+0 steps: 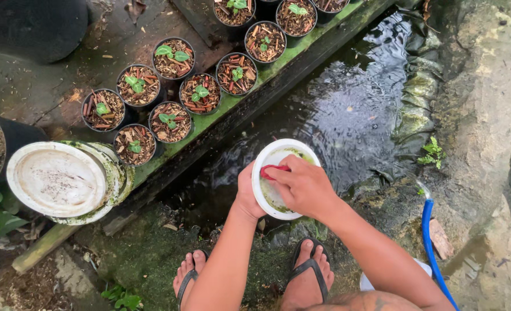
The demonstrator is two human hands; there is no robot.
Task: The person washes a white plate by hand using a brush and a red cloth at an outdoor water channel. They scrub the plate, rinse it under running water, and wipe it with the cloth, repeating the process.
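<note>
Right hand (302,187) presses red scrubber (274,170) into white dish (267,154); left hand (248,194) grips rim.

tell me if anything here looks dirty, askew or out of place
The white saucer held by the left hand is smeared green inside, where the right hand presses a red scrubber. The stacked white saucers at left sit askew, the lower rims green-stained. Nothing looks broken.

**Layout: streamside washing spot**

Dish (270,173) held between left hand (248,196) and right hand (302,185), above the water channel (347,109). Brush (272,169) in the dish, under the right hand. Stacked dishes (59,181) at left. Seedling pots (200,95) on the ledge behind. Hose (431,242) at right. Sandalled feet (310,270) below the hands.
</note>
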